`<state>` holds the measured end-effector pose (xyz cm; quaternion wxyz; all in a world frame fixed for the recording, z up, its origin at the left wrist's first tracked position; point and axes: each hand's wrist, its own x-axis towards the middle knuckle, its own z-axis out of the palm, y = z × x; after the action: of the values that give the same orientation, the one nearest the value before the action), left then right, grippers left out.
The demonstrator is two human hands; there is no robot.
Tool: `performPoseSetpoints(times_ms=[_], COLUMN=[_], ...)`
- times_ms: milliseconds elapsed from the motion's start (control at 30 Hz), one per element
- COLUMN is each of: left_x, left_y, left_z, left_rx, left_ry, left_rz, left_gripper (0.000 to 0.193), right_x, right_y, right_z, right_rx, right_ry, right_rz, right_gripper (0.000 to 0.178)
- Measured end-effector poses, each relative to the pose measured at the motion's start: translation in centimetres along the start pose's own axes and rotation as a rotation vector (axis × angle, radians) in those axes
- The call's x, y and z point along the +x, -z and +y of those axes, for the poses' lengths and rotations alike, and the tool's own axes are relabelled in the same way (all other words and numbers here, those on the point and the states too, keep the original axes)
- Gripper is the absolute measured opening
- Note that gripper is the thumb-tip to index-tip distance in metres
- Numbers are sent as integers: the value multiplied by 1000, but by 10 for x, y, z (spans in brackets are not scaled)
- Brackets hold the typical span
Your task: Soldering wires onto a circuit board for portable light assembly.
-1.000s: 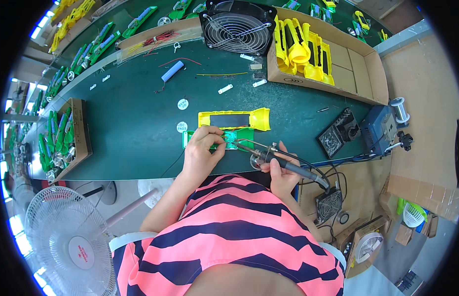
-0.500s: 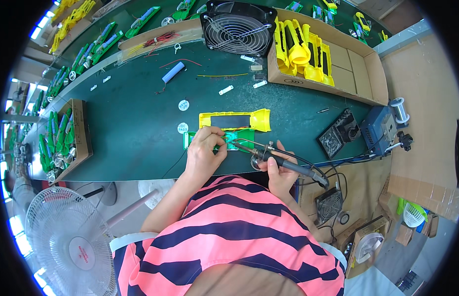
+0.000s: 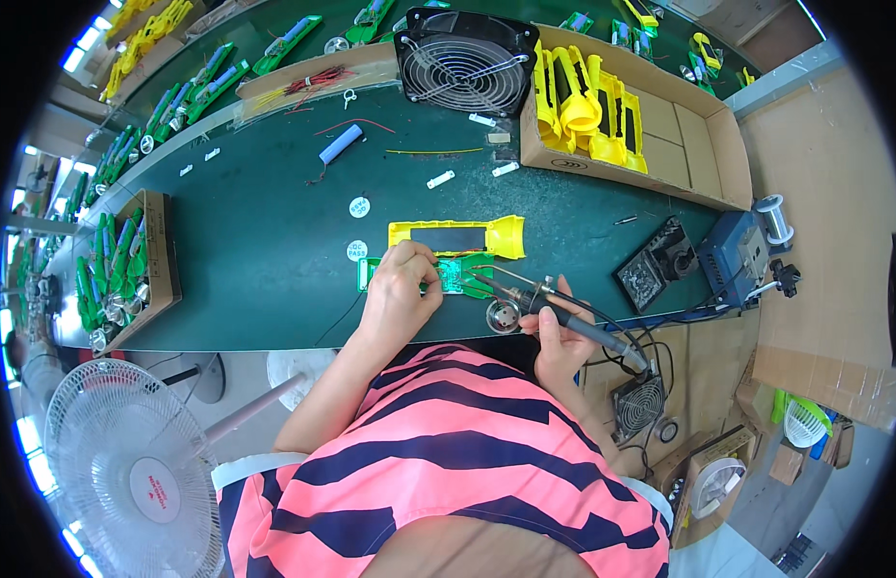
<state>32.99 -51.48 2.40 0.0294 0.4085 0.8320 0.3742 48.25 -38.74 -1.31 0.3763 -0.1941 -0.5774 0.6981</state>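
My right hand [image 3: 561, 337] grips a soldering iron [image 3: 578, 326] with a thin metal feed tube along it. Its tip points left, at the right part of a green circuit board [image 3: 452, 276]. The board lies in a green plastic flashlight housing half [image 3: 480, 263]. My left hand [image 3: 402, 287] is closed over the left part of the housing, its fingers pinched at the board; what they pinch is hidden. Just beyond lies a yellow housing half [image 3: 506, 236] with a dark panel. A round silver reflector [image 3: 503, 315] sits near the table edge, under the iron.
A cardboard box [image 3: 660, 177] of yellow housings and a black fan [image 3: 466, 69] stand at the back. On the right are an iron stand [image 3: 657, 265] and a blue soldering station [image 3: 732, 252]. A box of green assemblies [image 3: 159, 260] stands left. A blue battery cell [image 3: 341, 144] lies behind.
The soldering iron and my right hand have shifted slightly right, drawing the tip back from the middle of the board. My left hand stays nearly in place.
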Motion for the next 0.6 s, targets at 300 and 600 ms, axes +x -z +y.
performPoseSetpoints(times_ms=[300,600], left_x=[0,-34], left_y=[0,31], left_z=[-2,6], left_rx=[-84,455], left_ry=[66,-71], left_rz=[-17,57], left_gripper=[17,33], right_x=[-2,-6], right_y=[0,1], right_z=[1,1], right_rx=[-67,22], right_ry=[-30,-51], right_rz=[31,-38], right_gripper=[17,22])
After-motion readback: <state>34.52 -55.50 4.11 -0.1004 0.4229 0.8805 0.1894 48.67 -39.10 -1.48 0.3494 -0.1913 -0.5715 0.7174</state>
